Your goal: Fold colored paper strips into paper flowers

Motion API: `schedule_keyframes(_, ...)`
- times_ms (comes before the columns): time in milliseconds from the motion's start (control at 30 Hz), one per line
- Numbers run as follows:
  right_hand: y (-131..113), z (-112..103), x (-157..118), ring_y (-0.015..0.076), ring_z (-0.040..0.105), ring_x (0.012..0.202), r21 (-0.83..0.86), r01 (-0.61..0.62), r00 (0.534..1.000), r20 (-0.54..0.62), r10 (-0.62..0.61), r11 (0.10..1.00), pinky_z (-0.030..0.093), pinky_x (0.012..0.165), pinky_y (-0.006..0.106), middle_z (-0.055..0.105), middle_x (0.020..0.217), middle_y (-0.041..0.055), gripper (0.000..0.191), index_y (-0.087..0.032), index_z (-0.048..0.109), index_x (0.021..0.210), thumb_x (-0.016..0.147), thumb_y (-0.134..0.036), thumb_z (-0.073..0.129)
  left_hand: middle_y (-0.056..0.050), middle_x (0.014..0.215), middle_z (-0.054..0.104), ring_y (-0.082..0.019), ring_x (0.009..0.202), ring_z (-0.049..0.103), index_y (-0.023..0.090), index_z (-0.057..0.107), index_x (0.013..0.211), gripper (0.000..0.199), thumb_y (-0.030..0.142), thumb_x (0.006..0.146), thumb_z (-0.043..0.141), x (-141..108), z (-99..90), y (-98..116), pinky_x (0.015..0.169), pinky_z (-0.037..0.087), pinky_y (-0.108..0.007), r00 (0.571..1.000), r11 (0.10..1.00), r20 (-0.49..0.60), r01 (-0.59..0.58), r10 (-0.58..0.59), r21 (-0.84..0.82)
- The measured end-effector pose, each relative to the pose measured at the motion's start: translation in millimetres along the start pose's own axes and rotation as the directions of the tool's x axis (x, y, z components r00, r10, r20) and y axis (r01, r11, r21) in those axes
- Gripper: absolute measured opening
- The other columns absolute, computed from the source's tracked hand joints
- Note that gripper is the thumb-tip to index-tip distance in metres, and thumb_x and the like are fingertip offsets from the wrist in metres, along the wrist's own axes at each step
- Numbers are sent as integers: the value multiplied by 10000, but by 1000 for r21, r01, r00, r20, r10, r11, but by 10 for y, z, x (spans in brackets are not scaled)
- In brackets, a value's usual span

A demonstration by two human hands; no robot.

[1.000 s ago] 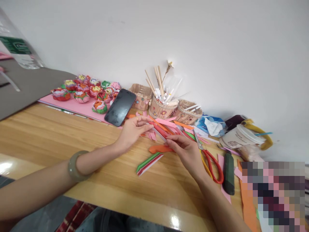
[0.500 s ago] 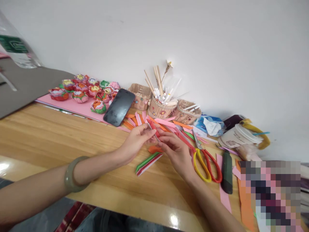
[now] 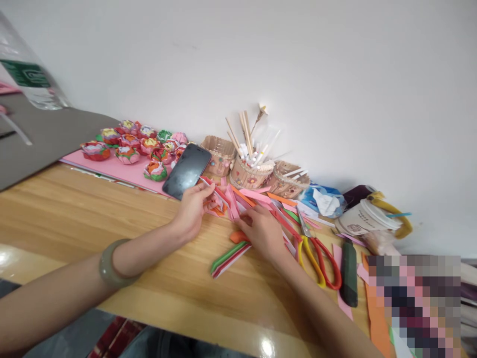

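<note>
Nearest the near edge of the wooden tabletop (image 3: 89,214), I see a slim folded stack of green, red and white paper strips (image 3: 229,258) lying at a slant. Just beyond it, the person's right hand (image 3: 263,231) curls palm-down over a loose heap of coloured strips (image 3: 257,198); from my end I cannot tell whether its fingers grip any. The left hand (image 3: 192,211) is pinching a folded red-and-white strip (image 3: 220,195) between thumb and fingers, at the heap's left end. Right of the heap lie scissors (image 3: 307,233) with one red and one yellow handle, a dark green tool (image 3: 349,273) beside them. Farther back, a phone (image 3: 187,170) lies near multicoloured paper flowers (image 3: 150,145) on a pink sheet (image 3: 130,172); three decorated containers (image 3: 249,175) stand along the tabletop's far edge, against a white wall (image 3: 238,59).
</note>
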State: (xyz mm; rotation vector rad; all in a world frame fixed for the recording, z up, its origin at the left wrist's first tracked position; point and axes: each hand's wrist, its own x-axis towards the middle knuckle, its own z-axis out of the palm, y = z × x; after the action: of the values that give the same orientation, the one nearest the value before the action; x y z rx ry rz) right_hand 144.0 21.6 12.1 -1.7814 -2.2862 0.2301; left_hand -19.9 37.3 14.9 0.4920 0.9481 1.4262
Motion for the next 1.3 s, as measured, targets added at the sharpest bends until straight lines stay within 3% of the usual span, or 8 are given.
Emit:
schedule_keyframes(167, 13, 7, 64, 210, 607, 828, 47, -18, 999, -37, 19, 999, 417, 669, 290, 674, 864, 65, 155, -192, 667, 757, 795, -183, 517, 24, 583, 577, -48, 517, 496, 114, 613, 695, 164, 216, 633, 726, 6, -12, -32, 495, 416, -151, 999, 999, -2, 38, -38, 20)
schedule_keyframes(333, 117, -62, 34, 182, 620, 665, 289, -85, 975, -173, 139, 954, 442, 615, 285, 674, 734, 39, 70, -180, 601, 743, 751, -189, 532, 12, 594, 595, -57, 513, 506, 107, 633, 720, 155, 236, 668, 702, -24, -13, -104, 513, 418, -174, 993, 994, 63, 94, -98, 58)
schedule_keyframes(500, 78, -106, -74, 146, 614, 590, 438, 57, 949, -303, 87, 897, 475, 571, 252, 669, 685, 15, 53, -177, 603, 747, 761, -193, 555, -21, 647, 628, -82, 569, 558, 93, 642, 690, 142, 225, 672, 691, -86, 5, -168, 588, 450, -205, 974, 981, 143, 159, -174, 108)
schedule_keyframes(600, 61, -71, -129, 149, 637, 660, 350, 213, 915, -399, -60, 912, 503, 617, 259, 702, 767, 35, 115, -178, 656, 837, 811, -178, 545, -13, 622, 612, -90, 574, 560, 100, 624, 648, 130, 211, 692, 674, -107, 11, -179, 598, 451, -212, 970, 979, 168, 156, -177, 129)
schedule_keyframes(767, 93, 18, -161, 153, 660, 786, 100, 437, 785, -528, -325, 894, 536, 661, 255, 702, 903, 78, 224, -194, 664, 985, 864, -118, 492, -16, 632, 621, -93, 583, 567, 105, 634, 659, 114, 204, 696, 677, -114, 13, -169, 619, 454, -219, 950, 972, 211, 217, -232, 93)
schedule_keyframes(1133, 192, 44, -143, 196, 645, 879, -239, 571, 649, -456, -610, 786, 557, 695, 301, 669, 1001, 132, 342, -155, 587, 1138, 839, -41, 465, -7, 612, 621, -88, 582, 557, 112, 632, 626, 109, 181, 703, 669, -81, -2, -163, 606, 462, -211, 939, 968, 236, 251, -248, 21)
schedule_keyframes(1300, 171, -11, -166, 209, 624, 989, -243, 632, 657, -335, -675, 736, 546, 780, 332, 657, 1058, 132, 393, -152, 534, 1200, 829, -42, 463, -31, 673, 655, -90, 622, 576, 93, 663, 671, 106, 193, 700, 680, -73, -16, -188, 628, 475, -201, 934, 975, 284, 221, -217, 18)
